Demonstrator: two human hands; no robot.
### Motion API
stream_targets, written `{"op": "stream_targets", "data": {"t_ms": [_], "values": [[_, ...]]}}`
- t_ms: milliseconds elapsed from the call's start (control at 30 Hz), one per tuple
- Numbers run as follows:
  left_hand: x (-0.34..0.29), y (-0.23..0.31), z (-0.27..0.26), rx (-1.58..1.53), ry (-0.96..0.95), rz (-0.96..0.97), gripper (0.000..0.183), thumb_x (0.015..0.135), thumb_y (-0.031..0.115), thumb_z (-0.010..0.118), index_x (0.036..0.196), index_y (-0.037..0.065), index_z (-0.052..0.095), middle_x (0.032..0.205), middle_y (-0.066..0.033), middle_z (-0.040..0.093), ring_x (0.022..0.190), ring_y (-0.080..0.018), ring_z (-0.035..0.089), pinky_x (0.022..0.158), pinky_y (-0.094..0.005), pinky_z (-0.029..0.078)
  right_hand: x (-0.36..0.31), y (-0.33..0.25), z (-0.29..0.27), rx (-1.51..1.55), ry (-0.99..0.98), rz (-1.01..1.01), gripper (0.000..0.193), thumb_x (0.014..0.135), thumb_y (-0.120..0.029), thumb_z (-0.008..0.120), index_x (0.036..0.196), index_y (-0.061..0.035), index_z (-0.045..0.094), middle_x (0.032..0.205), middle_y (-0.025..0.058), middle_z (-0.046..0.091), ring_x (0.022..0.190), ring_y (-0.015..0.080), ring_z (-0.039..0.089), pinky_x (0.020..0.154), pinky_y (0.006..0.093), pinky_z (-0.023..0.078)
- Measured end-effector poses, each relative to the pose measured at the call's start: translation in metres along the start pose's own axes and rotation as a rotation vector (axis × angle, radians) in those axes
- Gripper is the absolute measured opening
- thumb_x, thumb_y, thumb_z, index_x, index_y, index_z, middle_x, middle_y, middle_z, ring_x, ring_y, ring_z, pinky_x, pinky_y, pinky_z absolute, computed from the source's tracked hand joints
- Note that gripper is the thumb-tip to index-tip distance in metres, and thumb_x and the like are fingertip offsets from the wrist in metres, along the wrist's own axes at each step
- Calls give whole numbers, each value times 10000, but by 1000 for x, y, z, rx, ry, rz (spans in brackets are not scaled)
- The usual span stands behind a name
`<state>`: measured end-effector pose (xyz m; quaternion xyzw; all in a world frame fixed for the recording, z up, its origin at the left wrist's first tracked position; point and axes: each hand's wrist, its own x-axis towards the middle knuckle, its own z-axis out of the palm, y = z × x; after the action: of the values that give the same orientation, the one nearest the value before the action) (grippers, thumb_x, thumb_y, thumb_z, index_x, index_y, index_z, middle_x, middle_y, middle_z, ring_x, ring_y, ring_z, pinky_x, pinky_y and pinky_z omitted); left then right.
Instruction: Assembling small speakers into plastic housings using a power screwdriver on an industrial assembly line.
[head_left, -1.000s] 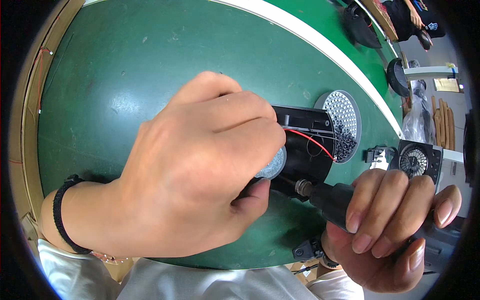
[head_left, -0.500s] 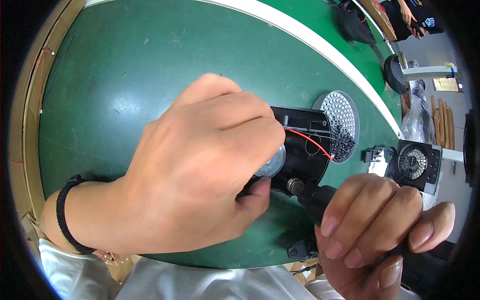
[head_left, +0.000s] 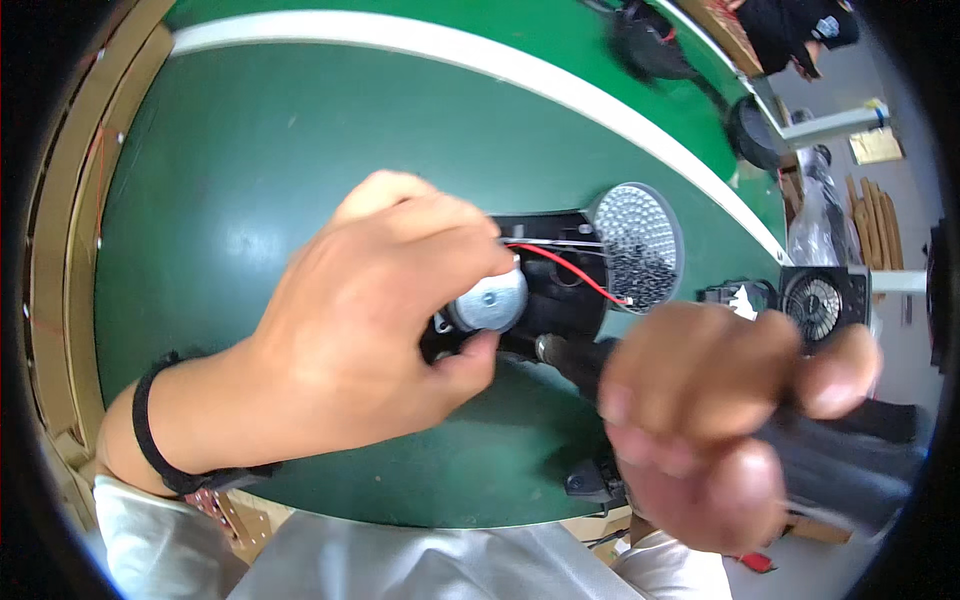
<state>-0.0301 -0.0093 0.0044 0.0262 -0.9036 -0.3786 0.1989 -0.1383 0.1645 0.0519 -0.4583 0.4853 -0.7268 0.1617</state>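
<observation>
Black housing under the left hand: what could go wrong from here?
1. The tip of the power tool, in the right hand, points toward the left hand's thumb by the silver round part; a slip could nick it.
2. The red wire crosses the black housing and might snag.
3. The round dish of small dark parts sits close by; a bump could spill them.

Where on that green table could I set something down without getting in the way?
The widest bare patch of green table lies beyond the left hand, bordered by cardboard at left and the white strip at the far side. A smaller one lies between left forearm and lap. Crowded: around the black housing, with right hand, dark tool and grey dish.
</observation>
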Motion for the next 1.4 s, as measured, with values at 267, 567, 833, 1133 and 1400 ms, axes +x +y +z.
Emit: {"op": "stream_targets", "data": {"t_ms": [267, 567, 833, 1133, 1400], "values": [[-18, 45, -26, 702, -179, 72, 741, 813, 595, 762, 1269, 19, 673, 1317, -276, 545, 1134, -406, 563, 999, -575, 427, 32, -40, -89, 99, 280, -220, 266, 945, -158, 558, 1163, -11, 521, 767, 6, 432, 670, 103, 429, 687, 285, 379], [5, 12, -20, 532, -207, 200, 462, 756, 241, 811, 1095, -23, 641, 1396, -231, 591, 1247, -403, 594, 1152, -596, 333, 50, 45, -89, -215, 434, -131, 278, 891, -52, 525, 1166, -27, 493, 703, 48, 483, 563, 156, 472, 572, 358, 463], [9, -3, -15, 327, -149, 216, 368, 712, 83, 824, 1034, 12, 661, 1345, -219, 641, 1184, -424, 615, 1056, -565, 441, 52, 52, -96, -86, 457, -234, 232, 904, 30, 565, 1116, 75, 486, 615, 65, 557, 490, 139, 529, 505, 283, 466], [5, 12, -10, 377, -157, 309, 486, 673, 100, 792, 1133, 20, 657, 1267, -224, 637, 1019, -386, 623, 886, -498, 486, 51, 49, -88, -212, 474, -162, 243, 900, -8, 550, 1137, 18, 502, 666, 60, 537, 536, 146, 514, 547, 313, 471], [-6, -1, -1, 439, -119, 325, 544, 696, 156, 787, 1213, 33, 668, 1371, -195, 616, 999, -343, 559, 914, -504, 456, 47, 18, -105, -121, 370, -253, 228, 913, -113, 559, 1122, -28, 536, 712, 25, 440, 627, 139, 472, 668, 288, 435]]}}
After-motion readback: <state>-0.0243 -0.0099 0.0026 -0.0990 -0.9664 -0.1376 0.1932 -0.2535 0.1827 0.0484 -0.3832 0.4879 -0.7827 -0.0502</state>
